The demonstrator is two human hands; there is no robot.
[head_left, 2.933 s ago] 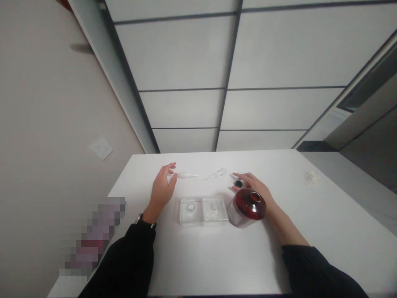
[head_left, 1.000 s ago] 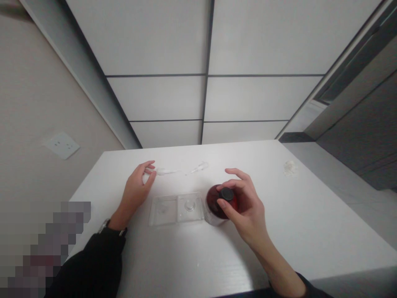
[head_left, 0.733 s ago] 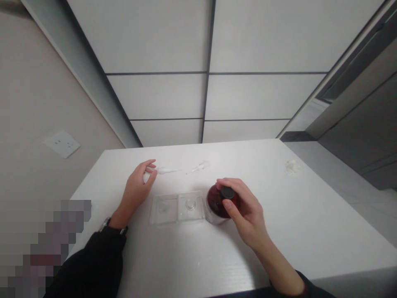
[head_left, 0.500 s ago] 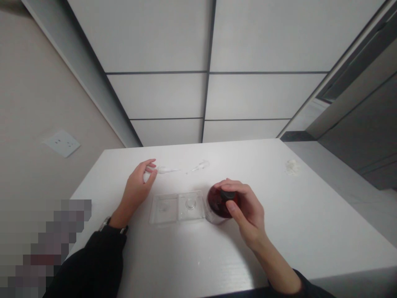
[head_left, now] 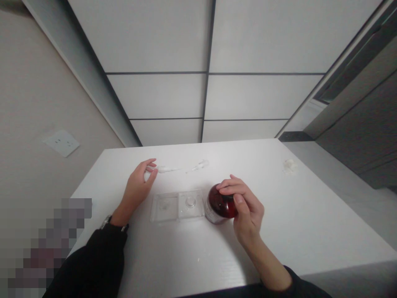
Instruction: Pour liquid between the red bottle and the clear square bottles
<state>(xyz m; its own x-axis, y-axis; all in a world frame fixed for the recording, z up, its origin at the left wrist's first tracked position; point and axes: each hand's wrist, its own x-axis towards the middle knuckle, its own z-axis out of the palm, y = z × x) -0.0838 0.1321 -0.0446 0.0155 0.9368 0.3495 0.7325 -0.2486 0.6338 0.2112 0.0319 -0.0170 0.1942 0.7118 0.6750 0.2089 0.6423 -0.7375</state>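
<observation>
On the left of the white table (head_left: 164, 256), my left hand (head_left: 136, 184) is closed at one end of a clear plastic dropper (head_left: 167, 169), thumb below and curled fingers above. A second clear dropper (head_left: 200, 165) lies to the right of it. My right hand (head_left: 249, 207) grips the top of a dark red-brown bottle (head_left: 218, 205) with a pale label, covering most of its black cap. The bottle looks tilted. Against its left side lies a clear two-part plastic case (head_left: 178, 209), with a small round clear piece (head_left: 190, 202) in the right half.
A crumpled whitish wad (head_left: 290, 166) lies near the table's right edge. White cabinet panels (head_left: 170, 95) rise behind the table. A wall socket (head_left: 63, 143) is at the left, and a blurred patch covers the lower left.
My right hand has turned on the bottle's top, its fingers now lying over the cap, and the bottle leans more. My left hand has stayed in place.
</observation>
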